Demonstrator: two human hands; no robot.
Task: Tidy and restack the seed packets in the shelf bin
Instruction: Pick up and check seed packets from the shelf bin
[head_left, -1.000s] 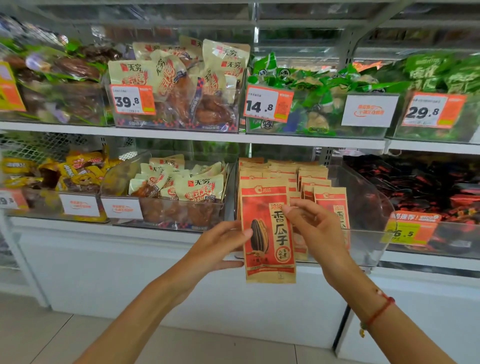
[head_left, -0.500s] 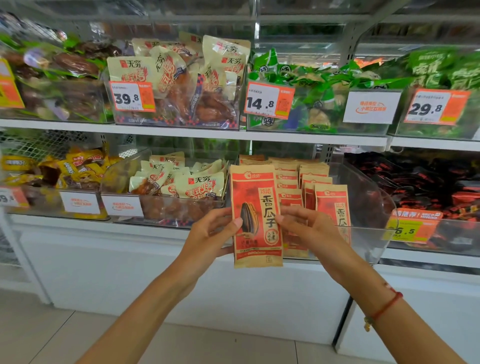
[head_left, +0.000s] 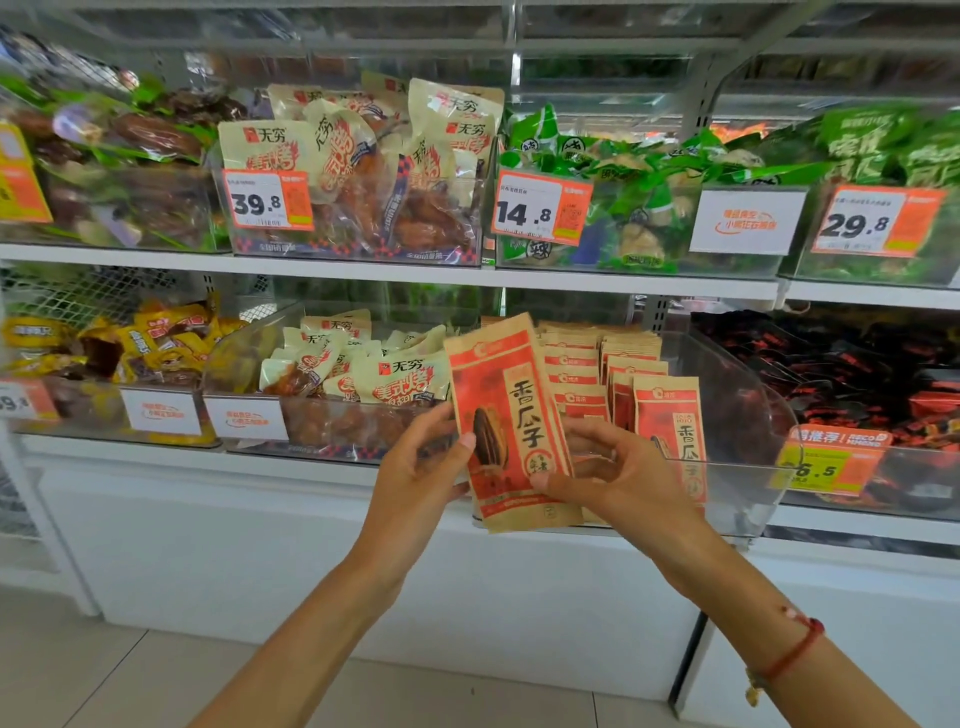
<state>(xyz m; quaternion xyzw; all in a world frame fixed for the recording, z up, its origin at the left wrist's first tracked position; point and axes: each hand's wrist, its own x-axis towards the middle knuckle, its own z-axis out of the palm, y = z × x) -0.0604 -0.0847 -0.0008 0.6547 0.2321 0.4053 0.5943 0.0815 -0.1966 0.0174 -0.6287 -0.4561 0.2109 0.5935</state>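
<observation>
Both hands gripped one seed packet (head_left: 511, 421), tilted, before the bin (head_left: 748, 499): left hand (head_left: 415, 473) at its left edge, right hand (head_left: 618, 478) at its lower right.

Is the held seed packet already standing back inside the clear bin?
No, both the left hand and right hand hold the seed packet in front of the clear bin.

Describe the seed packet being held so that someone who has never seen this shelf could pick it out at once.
Find the lower shelf and its clear bin of red-and-tan packets, left of the 6.5 price tag. In front of that bin's left side, the held seed packet sits between the left hand and the right hand. Unlike the upright rows of packets behind it, it is lifted out, tilted, and shows its whole face.
</observation>
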